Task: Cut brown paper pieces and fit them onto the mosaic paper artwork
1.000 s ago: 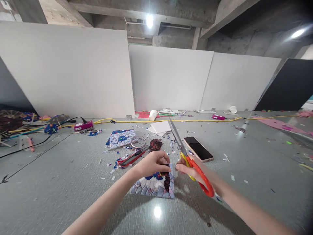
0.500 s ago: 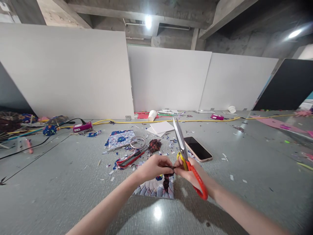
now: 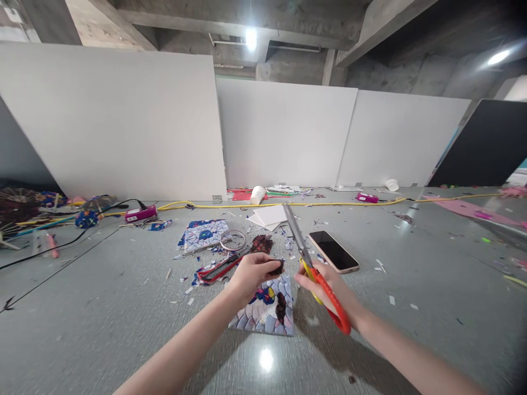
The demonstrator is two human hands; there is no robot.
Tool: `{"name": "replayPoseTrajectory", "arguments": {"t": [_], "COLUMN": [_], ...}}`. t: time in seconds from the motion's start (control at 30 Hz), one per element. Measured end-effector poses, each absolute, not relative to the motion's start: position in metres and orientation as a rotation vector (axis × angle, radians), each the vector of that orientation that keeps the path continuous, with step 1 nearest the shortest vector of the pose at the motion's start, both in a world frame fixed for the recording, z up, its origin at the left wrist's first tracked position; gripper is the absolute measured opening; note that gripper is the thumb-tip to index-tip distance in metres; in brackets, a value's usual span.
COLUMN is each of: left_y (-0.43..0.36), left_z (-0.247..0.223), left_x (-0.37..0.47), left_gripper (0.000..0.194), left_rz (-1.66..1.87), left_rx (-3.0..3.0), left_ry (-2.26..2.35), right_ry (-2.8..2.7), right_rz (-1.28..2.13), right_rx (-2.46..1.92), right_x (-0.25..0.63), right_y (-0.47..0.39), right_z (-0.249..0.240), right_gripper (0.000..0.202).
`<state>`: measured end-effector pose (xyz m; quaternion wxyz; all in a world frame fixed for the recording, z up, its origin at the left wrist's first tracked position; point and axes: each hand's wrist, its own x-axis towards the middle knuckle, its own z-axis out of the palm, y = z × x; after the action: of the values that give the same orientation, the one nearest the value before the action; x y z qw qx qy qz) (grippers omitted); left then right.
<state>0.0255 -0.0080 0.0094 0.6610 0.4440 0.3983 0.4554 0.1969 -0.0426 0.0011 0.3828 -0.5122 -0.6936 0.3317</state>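
Note:
My left hand [image 3: 252, 275] pinches a small dark scrap [image 3: 278, 267] above the upper part of a patterned mosaic board [image 3: 263, 318]. On that board are blue, yellow and dark red pieces among pale ones. To the right, my right hand [image 3: 329, 282] is closed on orange and yellow scissors [image 3: 315, 271], whose blades point up and away, slightly apart. A gap separates the two hands. Just beyond my left hand lie a red cutter knife [image 3: 220, 270] and a crumpled dark red patterned piece [image 3: 262, 244].
A phone [image 3: 334, 251] lies right of the scissors. Beyond the hands are white cards [image 3: 269, 215], a tape ring [image 3: 233, 240], another mosaic board [image 3: 206, 236] and a paper cup [image 3: 257, 195]. A yellow cable [image 3: 329, 204] crosses behind, before white panels [image 3: 288, 134]. Scraps litter the surface.
My hands have moved apart. The left went slightly left and up with the dark scrap, uncovering more of the board. The scissors' blades have tilted left and come closer together.

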Motion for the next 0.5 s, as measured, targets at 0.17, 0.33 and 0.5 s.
{"name": "replayPoseTrajectory", "arguments": {"t": [0.17,0.33,0.5], "left_y": [0.002,0.006,0.007], "left_z": [0.014,0.017,0.018], "left_x": [0.015,0.011,0.011], "left_gripper": [0.029,0.031,0.026], "left_rz": [1.233,1.387,1.459], "left_rx": [0.967,0.901,0.798], "left_ry": [0.950,0.942,0.900], "right_ry": [-1.927,-2.088,-2.174], "right_rz": [0.992,0.971,0.884], "right_rx": [-1.366,-1.405,-1.379], "right_x": [0.205,0.209,0.208], "right_y": [-0.046,-0.048,-0.048], "right_z": [0.011,0.013,0.009], "right_gripper": [0.040,0.044,0.040]}}
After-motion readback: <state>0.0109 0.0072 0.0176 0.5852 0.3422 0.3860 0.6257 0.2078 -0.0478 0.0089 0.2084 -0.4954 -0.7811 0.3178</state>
